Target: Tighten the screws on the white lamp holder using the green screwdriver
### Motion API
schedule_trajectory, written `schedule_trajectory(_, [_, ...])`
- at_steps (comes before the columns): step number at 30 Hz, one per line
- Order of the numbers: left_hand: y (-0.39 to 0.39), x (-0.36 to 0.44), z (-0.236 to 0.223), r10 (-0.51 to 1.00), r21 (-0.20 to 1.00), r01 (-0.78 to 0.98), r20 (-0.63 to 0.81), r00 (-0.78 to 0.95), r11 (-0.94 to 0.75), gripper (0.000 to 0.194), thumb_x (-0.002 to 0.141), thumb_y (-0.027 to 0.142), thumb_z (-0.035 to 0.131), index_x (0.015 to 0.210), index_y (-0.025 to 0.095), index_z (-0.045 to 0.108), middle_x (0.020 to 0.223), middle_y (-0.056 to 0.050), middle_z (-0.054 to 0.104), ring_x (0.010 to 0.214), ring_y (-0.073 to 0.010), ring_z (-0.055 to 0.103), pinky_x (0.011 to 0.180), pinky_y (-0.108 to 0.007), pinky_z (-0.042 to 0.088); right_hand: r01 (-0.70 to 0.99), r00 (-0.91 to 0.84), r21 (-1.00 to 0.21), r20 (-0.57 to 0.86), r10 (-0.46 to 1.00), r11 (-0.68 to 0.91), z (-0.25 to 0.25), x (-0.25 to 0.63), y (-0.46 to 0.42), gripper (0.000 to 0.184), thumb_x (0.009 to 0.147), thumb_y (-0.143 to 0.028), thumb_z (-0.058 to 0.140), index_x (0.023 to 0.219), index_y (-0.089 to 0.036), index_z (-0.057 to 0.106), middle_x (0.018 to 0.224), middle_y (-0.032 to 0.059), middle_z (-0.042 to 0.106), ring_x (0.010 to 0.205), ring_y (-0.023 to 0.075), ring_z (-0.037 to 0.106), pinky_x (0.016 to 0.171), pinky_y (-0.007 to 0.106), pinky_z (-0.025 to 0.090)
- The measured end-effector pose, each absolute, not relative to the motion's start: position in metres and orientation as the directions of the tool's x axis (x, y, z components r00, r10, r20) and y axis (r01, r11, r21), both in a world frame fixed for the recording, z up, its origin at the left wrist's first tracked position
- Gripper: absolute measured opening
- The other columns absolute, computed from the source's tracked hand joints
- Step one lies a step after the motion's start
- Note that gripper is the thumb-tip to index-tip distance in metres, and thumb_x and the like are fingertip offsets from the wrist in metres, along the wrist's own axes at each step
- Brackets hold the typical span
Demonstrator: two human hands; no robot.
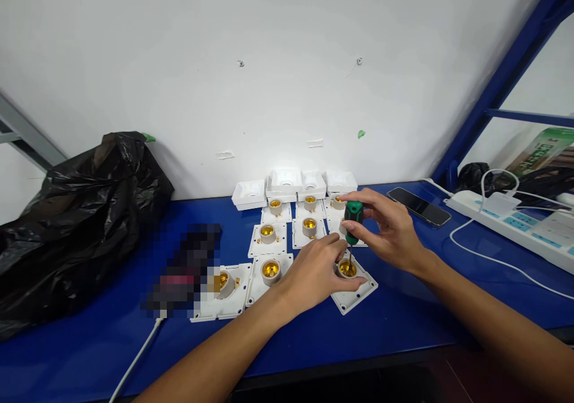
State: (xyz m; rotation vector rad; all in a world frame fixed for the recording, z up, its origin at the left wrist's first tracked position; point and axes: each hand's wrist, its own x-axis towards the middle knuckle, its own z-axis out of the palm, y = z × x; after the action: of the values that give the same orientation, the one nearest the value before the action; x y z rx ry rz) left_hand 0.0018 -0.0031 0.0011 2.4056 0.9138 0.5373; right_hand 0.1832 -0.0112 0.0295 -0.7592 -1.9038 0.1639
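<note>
My right hand (384, 226) is closed around the green and black handle of a screwdriver (354, 214). Its shaft points down into the brass-lined cup of a lamp socket (354, 300) on a square white base plate, which lies turned at an angle on the table. My left hand (314, 271) grips the round collar of that same lamp socket, thumb on the near side and fingers on the far side. The screwdriver's tip is inside the cup, and what it touches there cannot be made out. Left of my left hand sits another lamp socket (270, 271).
Several more sockets (268, 233) stand in rows on the blue table (403, 331). White square covers (287, 180) are piled against the wall. A phone (419, 205) and a power strip (515, 220) lie at right. At left are a black plastic bag (89, 211) and a blurred-out device (188, 265).
</note>
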Motion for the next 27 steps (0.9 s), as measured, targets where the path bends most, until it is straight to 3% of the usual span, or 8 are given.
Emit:
schedule_trajectory(7, [-0.0029,0.0016,0.0007,0.704,0.593,0.498,0.175,0.688,-0.633,0.045,0.076,0.053,0.078,0.07,0.021,0.047,0.08,0.001,0.054,0.069,-0.0152,0.047,0.059,-0.03,0.033,0.438,-0.337,-0.446,0.724,0.602,0.781,0.035,0.1853,-0.0132,0.041,0.097,-0.024,0.06,0.137,-0.031,0.058,0.105,0.0035,0.069,0.081,0.0151,0.062,0.068,0.032,0.057])
schedule_trajectory(12, [-0.0027,0.0015,-0.0002,0.7,0.594,0.491,0.181,0.691,-0.638,0.039,0.077,0.051,0.078,0.079,0.021,0.054,0.083,0.001,0.056,0.071,-0.016,0.049,0.059,-0.029,0.035,0.471,-0.235,-0.4,0.802,0.549,0.786,0.0298,0.1856,-0.0098,0.039,0.087,-0.027,0.075,0.123,-0.029,0.06,0.096,0.0012,0.064,0.074,0.0151,0.06,0.061,0.032,0.054])
schedule_trajectory(16, [-0.0024,0.0011,-0.0027,0.705,0.602,0.488,0.183,0.685,-0.631,0.04,0.076,0.052,0.078,0.078,0.022,0.052,0.081,0.001,0.056,0.07,-0.0157,0.048,0.059,-0.029,0.034,0.479,-0.274,-0.373,0.796,0.54,0.794,0.0277,0.1856,-0.0087,0.044,0.088,-0.027,0.074,0.128,-0.03,0.056,0.101,0.0027,0.064,0.081,0.0173,0.06,0.064,0.033,0.055])
schedule_trajectory(20, [-0.0024,0.001,-0.0027,0.708,0.61,0.483,0.19,0.68,-0.628,0.046,0.076,0.053,0.078,0.072,0.022,0.046,0.079,0.002,0.053,0.069,-0.0149,0.046,0.059,-0.029,0.032,0.446,-0.327,-0.443,0.728,0.603,0.778,0.0305,0.184,-0.0103,0.036,0.096,-0.026,0.061,0.132,-0.029,0.057,0.108,0.0049,0.065,0.086,0.0174,0.061,0.068,0.034,0.056])
schedule_trajectory(24, [-0.0025,0.0007,0.0005,0.694,0.611,0.473,0.183,0.696,-0.635,0.046,0.077,0.053,0.077,0.073,0.022,0.043,0.08,0.002,0.052,0.069,-0.0153,0.045,0.059,-0.029,0.03,0.455,-0.258,-0.487,0.729,0.634,0.745,0.0324,0.1832,-0.0108,0.036,0.091,-0.028,0.07,0.125,-0.028,0.058,0.094,0.0003,0.06,0.073,0.0137,0.057,0.064,0.032,0.054])
schedule_trajectory(27, [-0.0029,0.0006,0.0016,0.692,0.618,0.468,0.18,0.699,-0.632,0.047,0.077,0.053,0.077,0.071,0.022,0.042,0.079,0.003,0.051,0.068,-0.0145,0.043,0.059,-0.029,0.03,0.449,-0.281,-0.48,0.725,0.629,0.754,0.0322,0.1835,-0.0105,0.034,0.095,-0.028,0.066,0.128,-0.029,0.059,0.098,0.0015,0.062,0.078,0.0146,0.059,0.067,0.032,0.055])
